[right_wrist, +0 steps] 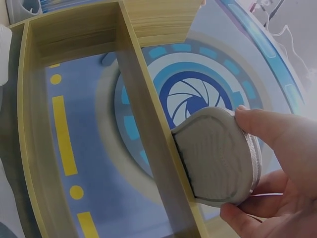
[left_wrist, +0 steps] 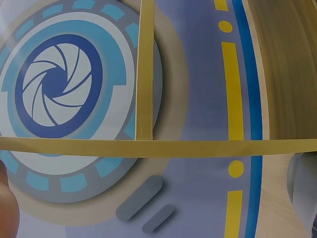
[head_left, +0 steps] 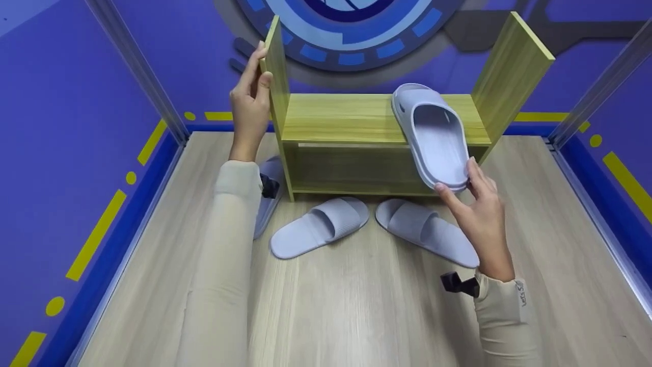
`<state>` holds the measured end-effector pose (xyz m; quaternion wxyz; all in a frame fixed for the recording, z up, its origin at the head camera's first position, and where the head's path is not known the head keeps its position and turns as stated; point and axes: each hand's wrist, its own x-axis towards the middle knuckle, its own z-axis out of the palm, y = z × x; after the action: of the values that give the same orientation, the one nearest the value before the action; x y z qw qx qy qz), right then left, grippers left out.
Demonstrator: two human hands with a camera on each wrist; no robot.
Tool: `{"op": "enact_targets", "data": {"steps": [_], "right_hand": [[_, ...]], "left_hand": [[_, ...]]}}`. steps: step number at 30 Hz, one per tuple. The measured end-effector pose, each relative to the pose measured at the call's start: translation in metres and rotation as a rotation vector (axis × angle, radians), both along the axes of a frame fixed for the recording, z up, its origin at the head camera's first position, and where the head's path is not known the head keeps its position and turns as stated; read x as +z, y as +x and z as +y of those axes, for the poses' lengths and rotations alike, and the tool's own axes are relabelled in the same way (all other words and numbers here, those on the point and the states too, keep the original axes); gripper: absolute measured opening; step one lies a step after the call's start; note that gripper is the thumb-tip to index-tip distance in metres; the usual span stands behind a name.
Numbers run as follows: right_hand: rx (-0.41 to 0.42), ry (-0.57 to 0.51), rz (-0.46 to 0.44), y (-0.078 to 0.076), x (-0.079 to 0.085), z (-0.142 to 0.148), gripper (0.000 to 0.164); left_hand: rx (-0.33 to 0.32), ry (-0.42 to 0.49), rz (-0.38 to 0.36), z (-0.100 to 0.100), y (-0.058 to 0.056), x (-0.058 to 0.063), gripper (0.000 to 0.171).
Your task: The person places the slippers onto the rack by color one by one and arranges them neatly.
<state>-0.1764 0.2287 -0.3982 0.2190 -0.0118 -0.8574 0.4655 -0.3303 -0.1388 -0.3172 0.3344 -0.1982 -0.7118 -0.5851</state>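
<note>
My right hand (head_left: 481,204) pinches the heel of a light grey-blue clog (head_left: 440,137) between thumb and fingers. The clog's toe lies over the upper shelf of a wooden rack (head_left: 346,114), towards its right end; the heel juts past the front edge. From the right wrist, the clog's heel end (right_wrist: 218,153) shows close to the shelf board. My left hand (head_left: 252,102) touches the outer side and front edge of the rack's left panel (head_left: 276,76), fingers pointing up. Only part of a digit (left_wrist: 7,208) shows in the left wrist view.
Two grey open-toed slippers, left (head_left: 318,227) and right (head_left: 425,229), lie on the wood-look floor before the rack, toes towards it. Another grey shoe (head_left: 266,209) lies left of the rack, partly behind my left forearm. A blue patterned wall (head_left: 168,66) stands behind.
</note>
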Motion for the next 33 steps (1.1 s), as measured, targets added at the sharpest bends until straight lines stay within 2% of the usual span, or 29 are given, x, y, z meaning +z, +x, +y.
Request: {"op": "enact_targets", "data": {"steps": [8, 17, 23, 29, 33], "right_hand": [[-0.022, 0.032, 0.029, -0.009, -0.002, -0.003, 0.076], [-0.041, 0.062, 0.025, -0.019, -0.001, -0.005, 0.076], [-0.043, 0.067, 0.018, -0.024, 0.001, -0.007, 0.077], [-0.037, 0.065, 0.014, -0.029, 0.003, -0.008, 0.077], [-0.039, 0.072, 0.001, -0.032, 0.004, -0.008, 0.077]], "left_hand": [[-0.002, 0.002, 0.006, -0.001, -0.002, -0.002, 0.045], [0.001, 0.011, 0.006, 0.003, 0.005, 0.003, 0.044], [0.003, 0.008, 0.001, 0.003, 0.005, 0.003, 0.044], [-0.014, 0.011, -0.011, 0.005, 0.016, 0.011, 0.042], [-0.009, -0.001, 0.000, 0.003, 0.009, 0.007, 0.042]]}}
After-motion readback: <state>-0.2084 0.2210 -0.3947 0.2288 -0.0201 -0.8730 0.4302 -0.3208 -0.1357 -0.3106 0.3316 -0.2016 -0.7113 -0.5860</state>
